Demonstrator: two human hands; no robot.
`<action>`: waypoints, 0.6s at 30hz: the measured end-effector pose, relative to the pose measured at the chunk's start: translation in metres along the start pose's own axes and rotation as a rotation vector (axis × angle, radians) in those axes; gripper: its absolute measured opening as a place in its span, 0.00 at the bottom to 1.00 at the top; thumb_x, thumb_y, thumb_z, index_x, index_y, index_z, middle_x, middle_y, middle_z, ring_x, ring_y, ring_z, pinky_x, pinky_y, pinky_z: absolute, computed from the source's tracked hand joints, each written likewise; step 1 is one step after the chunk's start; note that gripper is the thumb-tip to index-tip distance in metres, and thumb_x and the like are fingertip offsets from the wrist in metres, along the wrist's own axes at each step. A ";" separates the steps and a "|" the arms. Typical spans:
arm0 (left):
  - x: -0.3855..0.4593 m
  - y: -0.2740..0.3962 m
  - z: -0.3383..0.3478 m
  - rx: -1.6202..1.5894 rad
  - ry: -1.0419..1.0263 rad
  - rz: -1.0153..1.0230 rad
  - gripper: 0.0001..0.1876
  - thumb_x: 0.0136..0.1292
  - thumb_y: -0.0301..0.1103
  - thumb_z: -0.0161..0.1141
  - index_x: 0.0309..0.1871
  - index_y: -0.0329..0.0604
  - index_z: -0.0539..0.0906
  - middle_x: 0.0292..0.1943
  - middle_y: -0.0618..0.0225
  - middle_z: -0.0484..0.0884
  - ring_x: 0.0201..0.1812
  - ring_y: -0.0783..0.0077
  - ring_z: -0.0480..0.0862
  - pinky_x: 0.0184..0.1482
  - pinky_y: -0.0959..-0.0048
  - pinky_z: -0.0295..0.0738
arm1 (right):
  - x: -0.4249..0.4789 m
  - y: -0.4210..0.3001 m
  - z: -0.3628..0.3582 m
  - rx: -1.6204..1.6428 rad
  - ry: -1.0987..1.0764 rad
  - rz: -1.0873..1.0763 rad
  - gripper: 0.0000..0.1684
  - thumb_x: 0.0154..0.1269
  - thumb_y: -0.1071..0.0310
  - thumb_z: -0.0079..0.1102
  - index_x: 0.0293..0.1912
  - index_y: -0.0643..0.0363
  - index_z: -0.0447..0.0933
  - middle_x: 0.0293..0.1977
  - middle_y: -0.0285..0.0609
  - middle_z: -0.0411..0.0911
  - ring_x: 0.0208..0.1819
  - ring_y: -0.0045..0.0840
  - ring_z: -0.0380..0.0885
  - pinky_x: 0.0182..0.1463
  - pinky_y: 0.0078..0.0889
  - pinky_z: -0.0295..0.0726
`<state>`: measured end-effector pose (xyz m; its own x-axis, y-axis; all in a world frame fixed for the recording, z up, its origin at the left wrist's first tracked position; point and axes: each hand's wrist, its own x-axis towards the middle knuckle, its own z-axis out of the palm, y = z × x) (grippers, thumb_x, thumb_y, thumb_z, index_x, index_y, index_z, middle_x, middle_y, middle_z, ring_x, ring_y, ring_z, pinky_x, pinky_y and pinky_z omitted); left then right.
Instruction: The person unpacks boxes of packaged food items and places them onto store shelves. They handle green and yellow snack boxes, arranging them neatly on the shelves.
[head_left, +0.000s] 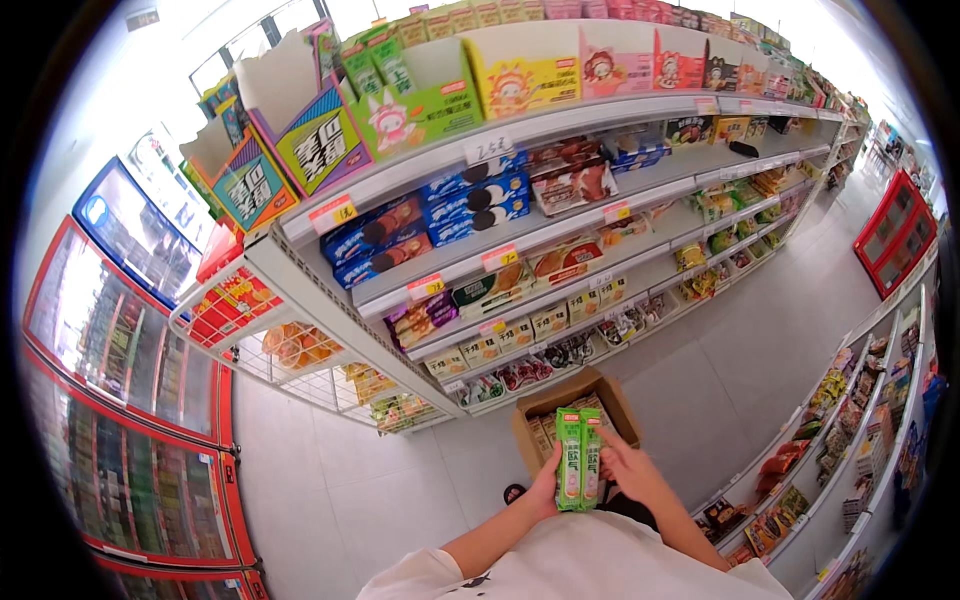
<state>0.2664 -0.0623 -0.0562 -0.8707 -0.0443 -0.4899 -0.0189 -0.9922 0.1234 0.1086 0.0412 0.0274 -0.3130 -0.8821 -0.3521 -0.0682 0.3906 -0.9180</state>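
Observation:
Two long green snack packets (579, 461), side by side, stand upright in front of my body. My left hand (546, 486) grips them at their left edge, low down. On their right side is my right hand (626, 469), its index finger pointing up near the top of the right packet; whether it also grips them I cannot tell. Behind and below the packets, an open cardboard box (529, 435) stands on the floor, holding several upright packets in brown and pale wrapping.
A long shelf unit (517, 289) with boxed biscuits, cakes and snack display cartons (420, 105) runs across the front. Wire baskets (300, 375) hang at its left end. Red-framed glass coolers (150, 480) stand at the left, and another snack shelf (840, 465) is at the right.

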 end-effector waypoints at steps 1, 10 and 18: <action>0.005 -0.003 0.018 -0.051 -0.037 0.011 0.40 0.69 0.72 0.41 0.67 0.48 0.74 0.57 0.62 0.81 0.56 0.59 0.82 0.58 0.54 0.77 | -0.001 0.002 -0.017 0.108 0.027 0.010 0.29 0.78 0.53 0.49 0.71 0.56 0.65 0.45 0.49 0.83 0.39 0.30 0.83 0.47 0.32 0.81; 0.056 -0.036 0.060 -0.035 0.002 0.173 0.38 0.70 0.70 0.43 0.67 0.45 0.73 0.54 0.58 0.81 0.51 0.57 0.83 0.53 0.54 0.80 | 0.030 0.025 -0.129 -0.156 0.177 -0.206 0.23 0.75 0.55 0.55 0.61 0.58 0.75 0.43 0.42 0.86 0.41 0.27 0.84 0.47 0.30 0.80; 0.092 -0.077 0.078 0.123 -0.136 0.157 0.41 0.71 0.70 0.38 0.69 0.43 0.71 0.60 0.58 0.79 0.57 0.60 0.83 0.51 0.61 0.83 | 0.035 0.070 -0.149 0.790 -0.508 0.210 0.22 0.70 0.60 0.65 0.58 0.55 0.71 0.42 0.33 0.80 0.34 0.18 0.76 0.34 0.25 0.75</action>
<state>0.1495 0.0193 -0.0429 -0.9257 -0.1724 -0.3366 0.0691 -0.9522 0.2975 -0.0482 0.0765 -0.0223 0.2144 -0.8955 -0.3900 0.6586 0.4274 -0.6193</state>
